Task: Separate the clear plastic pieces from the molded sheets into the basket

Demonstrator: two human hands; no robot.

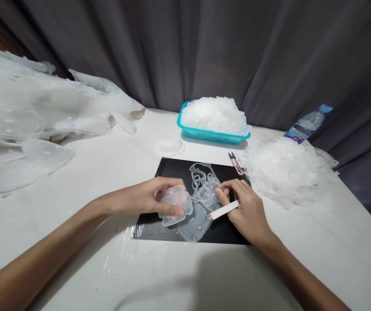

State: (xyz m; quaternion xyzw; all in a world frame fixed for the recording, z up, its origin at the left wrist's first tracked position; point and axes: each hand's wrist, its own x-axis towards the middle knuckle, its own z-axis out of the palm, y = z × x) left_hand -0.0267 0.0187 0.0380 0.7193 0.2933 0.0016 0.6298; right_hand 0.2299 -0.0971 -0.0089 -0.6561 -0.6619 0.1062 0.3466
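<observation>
My left hand (161, 196) is closed around a few translucent, rounded rubbery pieces (174, 207), thumb on top. Beneath them a larger translucent sheet (195, 222) with small holes lies on a black mat (149, 231). My right hand (245, 207) is closed, with a slim white stick-like tool (224, 210) sticking out from under the fingers, its tip reddish. The thumb and index finger of that hand pinch at the edge of a tangle of clear trimmed scraps (206, 190); whether they grip a scrap, I cannot tell.
A turquoise basket (216, 136) heaped with white translucent pieces stands at the back. Pink-handled thread snips (236, 164) lie by the mat's far right corner. Right of them are a pile of clear sheets (285, 172) and a water bottle (310, 123). A large translucent heap (42, 103) fills the left.
</observation>
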